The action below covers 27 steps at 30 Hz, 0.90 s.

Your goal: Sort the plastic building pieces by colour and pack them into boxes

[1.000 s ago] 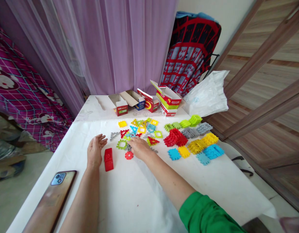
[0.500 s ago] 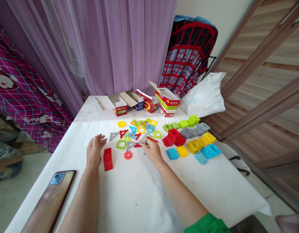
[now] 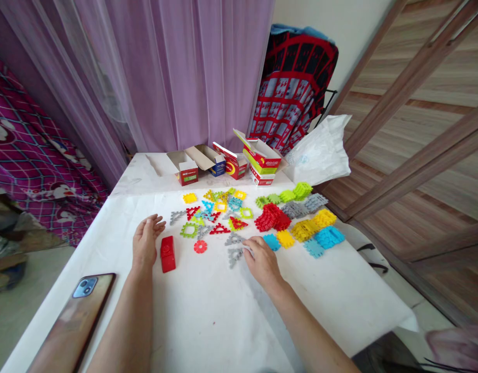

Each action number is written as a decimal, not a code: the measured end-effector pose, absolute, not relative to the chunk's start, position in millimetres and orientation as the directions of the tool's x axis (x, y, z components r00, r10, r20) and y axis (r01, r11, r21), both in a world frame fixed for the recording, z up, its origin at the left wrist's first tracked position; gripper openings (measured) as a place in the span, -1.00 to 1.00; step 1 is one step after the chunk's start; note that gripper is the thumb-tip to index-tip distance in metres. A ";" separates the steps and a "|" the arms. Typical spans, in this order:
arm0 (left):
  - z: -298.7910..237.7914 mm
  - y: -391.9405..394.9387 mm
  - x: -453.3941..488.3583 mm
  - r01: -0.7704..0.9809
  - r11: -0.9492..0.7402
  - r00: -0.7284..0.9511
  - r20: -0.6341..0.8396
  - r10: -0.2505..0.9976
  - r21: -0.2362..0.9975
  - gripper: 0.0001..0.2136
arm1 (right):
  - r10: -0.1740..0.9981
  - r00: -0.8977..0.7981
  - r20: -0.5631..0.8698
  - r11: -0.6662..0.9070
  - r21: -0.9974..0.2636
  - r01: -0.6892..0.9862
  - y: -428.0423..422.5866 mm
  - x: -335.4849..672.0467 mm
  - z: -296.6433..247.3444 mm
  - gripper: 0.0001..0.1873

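My right hand [image 3: 264,261] is at the near side of the scattered pieces, its thumb and forefinger closed at the right corner of a grey toothed triangle piece [image 3: 234,239]. A second grey triangle piece [image 3: 234,257] lies just nearer, close to the thumb. My left hand [image 3: 145,241] hovers or rests at the left, palm inward, fingers loosely extended and holding nothing. Right beside it lies a red plastic block-like object [image 3: 168,254]. Between the hands are a red flower-shaped piece [image 3: 200,246], a red triangle piece [image 3: 219,228] and a green square frame piece [image 3: 189,230].
Sorted stacks stand to the right: red pieces [image 3: 272,217], yellow pieces [image 3: 312,225], blue pieces [image 3: 329,237] and green pieces [image 3: 302,191]. Open cardboard boxes [image 3: 188,177] line the back beside a white plastic bag [image 3: 320,150]. A phone [image 3: 73,321] lies at the left edge.
My right hand has moved right and nearer, bringing a grey triangle piece out of the scattered pile beside another grey one. My left hand has stayed nearly still; the view has shifted slightly.
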<state>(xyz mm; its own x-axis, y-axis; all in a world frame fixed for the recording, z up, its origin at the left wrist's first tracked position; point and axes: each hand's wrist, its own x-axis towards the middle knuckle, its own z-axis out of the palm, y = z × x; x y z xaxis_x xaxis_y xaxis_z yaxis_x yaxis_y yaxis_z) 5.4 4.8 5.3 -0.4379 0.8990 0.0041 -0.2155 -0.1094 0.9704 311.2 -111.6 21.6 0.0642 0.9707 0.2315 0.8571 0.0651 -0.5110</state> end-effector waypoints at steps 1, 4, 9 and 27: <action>5.3 5.0 5.4 -0.218 -0.108 -0.438 0.002 0.899 0.970 -0.63 | 0.980 0.004 0.200 0.088 -0.450 0.889 -112.3 315.2 28.1 -0.75; 5.4 5.5 5.5 -0.225 -0.107 -0.440 -0.003 0.898 0.968 -0.64 | 0.964 -0.254 0.075 0.264 -0.358 0.895 -110.6 322.3 43.3 -0.70; 5.4 5.1 5.6 -0.230 -0.111 -0.444 -0.002 0.896 0.967 -0.66 | 0.906 -0.423 -0.003 0.403 -0.295 0.866 -103.2 320.5 48.8 -0.83; 3.6 4.5 4.4 -0.218 -0.115 -0.426 0.011 0.905 0.969 -0.68 | 0.943 -0.331 -0.042 0.324 -0.130 0.937 -57.6 318.8 56.9 -0.84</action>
<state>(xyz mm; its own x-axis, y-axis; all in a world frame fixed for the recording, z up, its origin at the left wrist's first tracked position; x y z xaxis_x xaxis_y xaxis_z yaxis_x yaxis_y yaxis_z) 4.4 4.5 3.6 -0.4258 0.9048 0.0114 -0.2177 -0.1146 0.9693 318.8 -57.6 56.9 -0.3315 0.9425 -0.0425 0.9372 0.3237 -0.1298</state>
